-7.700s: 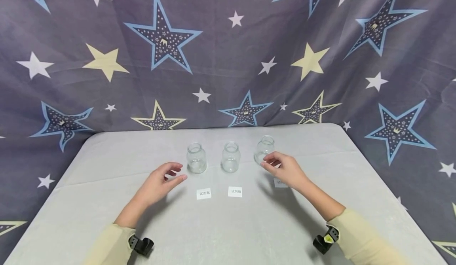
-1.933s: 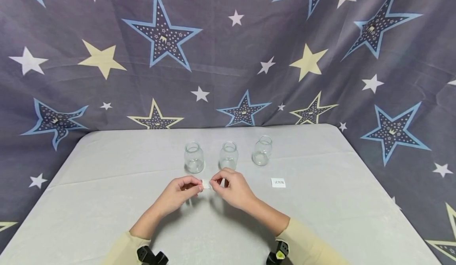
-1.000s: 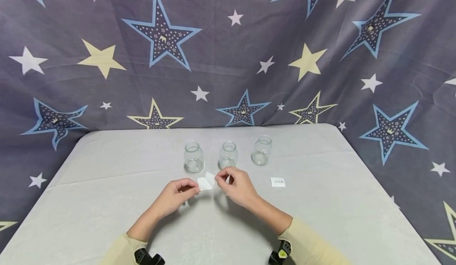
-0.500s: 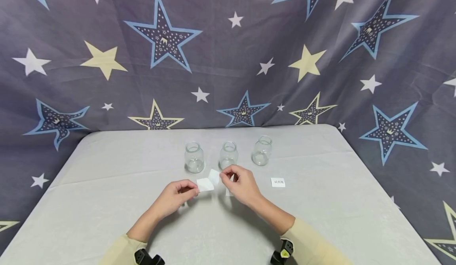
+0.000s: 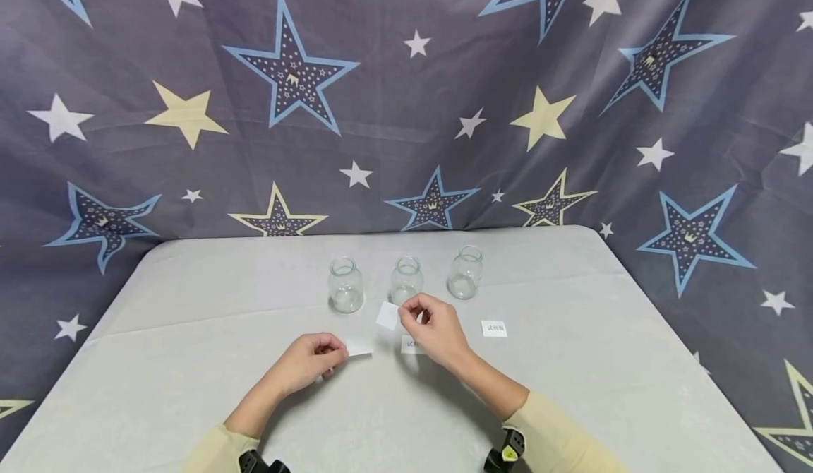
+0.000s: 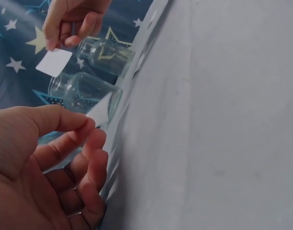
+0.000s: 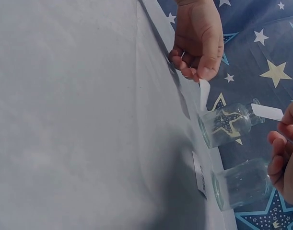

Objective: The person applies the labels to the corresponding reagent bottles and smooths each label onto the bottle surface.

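Note:
My left hand [image 5: 308, 361] pinches a small white paper piece [image 5: 360, 351] between thumb and fingertips, low over the table; it looks slightly curved in the right wrist view [image 7: 204, 95]. Between thumb and forefinger, my right hand [image 5: 438, 332] holds a flat white label [image 5: 388, 315] by one edge. Its rounded corners show in the left wrist view [image 6: 54, 63], and no print is visible on it. The two pieces are apart. Three clear glass jars stand upright behind the hands: left [image 5: 346, 293], middle [image 5: 405, 282], partly hidden by my right hand, and right [image 5: 465, 279].
A printed label [image 5: 410, 346] lies before the middle jar, partly covered by my right hand. Another printed label [image 5: 493, 328] lies before the right jar. The grey-white tablecloth [image 5: 190, 360] reaches back to a star-patterned curtain [image 5: 394, 120].
A printed label once lay before the left jar; the hands later held white paper there. The two pieces have separated, the left hand moving nearer, the right hand slightly right.

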### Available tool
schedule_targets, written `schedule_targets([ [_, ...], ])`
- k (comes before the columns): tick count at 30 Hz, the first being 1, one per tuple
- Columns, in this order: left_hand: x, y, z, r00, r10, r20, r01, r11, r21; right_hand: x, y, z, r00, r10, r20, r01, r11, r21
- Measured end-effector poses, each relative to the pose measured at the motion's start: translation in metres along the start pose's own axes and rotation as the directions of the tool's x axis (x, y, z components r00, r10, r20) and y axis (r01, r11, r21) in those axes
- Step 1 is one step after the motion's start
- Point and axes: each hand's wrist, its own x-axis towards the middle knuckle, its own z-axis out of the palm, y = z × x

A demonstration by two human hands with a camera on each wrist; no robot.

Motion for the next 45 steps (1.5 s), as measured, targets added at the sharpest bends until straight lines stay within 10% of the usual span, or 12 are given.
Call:
schedule_targets([
  [23, -0.003, 0.002, 0.000, 0.993, -0.101, -0.057, 0.109, 0.981, 0.159, -0.002, 0.000, 0.000, 1.000, -0.005, -0.006, 0.005, 1.000, 0.019],
  [45, 0.005, 0.029, 0.007, 0.983, 0.054, -0.175, -0.052, 0.999, 0.016, -0.003, 0.002, 0.007, 0.998, -0.060, -0.002, 0.060, 0.997, -0.050],
])
